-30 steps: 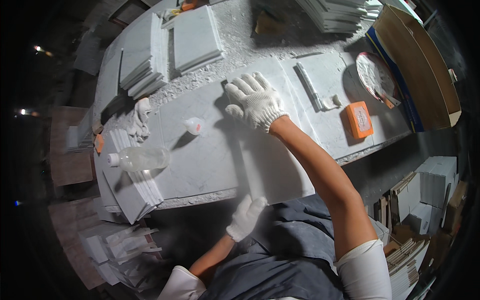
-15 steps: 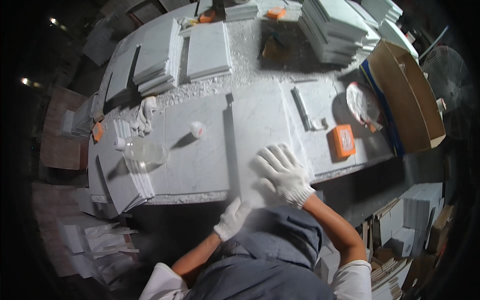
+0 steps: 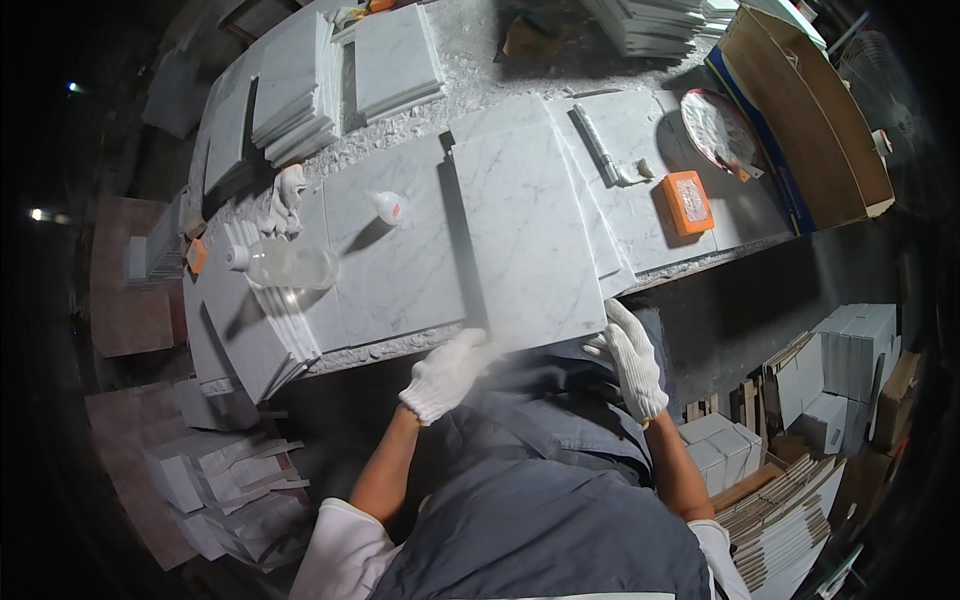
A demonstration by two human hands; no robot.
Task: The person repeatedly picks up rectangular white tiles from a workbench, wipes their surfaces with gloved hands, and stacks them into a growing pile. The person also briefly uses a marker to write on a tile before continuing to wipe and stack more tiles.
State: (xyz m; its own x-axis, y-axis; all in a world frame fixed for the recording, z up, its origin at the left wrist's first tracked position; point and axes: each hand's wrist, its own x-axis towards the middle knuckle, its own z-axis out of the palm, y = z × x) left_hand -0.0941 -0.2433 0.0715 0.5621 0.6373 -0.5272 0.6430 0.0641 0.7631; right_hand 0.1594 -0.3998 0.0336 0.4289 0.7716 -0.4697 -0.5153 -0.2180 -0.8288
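A white marble tile [image 3: 525, 240] with grey veins lies on top of other tiles, its near end jutting past the table edge. My left hand [image 3: 447, 375], in a white knitted glove, is closed at the tile's near left corner, with some fingers hidden. At the near right corner is my gloved right hand [image 3: 635, 360], its fingers along the side edge and its thumb by the near edge, the corner between them. Left of the tile stand a small white squeeze bottle [image 3: 386, 208] and a clear bottle [image 3: 290, 265] lying on its side.
Tile stacks [image 3: 298, 90] stand at the far left of the dusty table. To the right are an orange block [image 3: 688, 203], a tube [image 3: 597, 145], a round dish [image 3: 720, 130] and an open cardboard box [image 3: 800, 130]. White boxes [image 3: 855, 345] stand low at the right.
My right hand has left the tile's top face and come down to its near right corner. My left hand has stayed near the left corner. The camera view has shifted.
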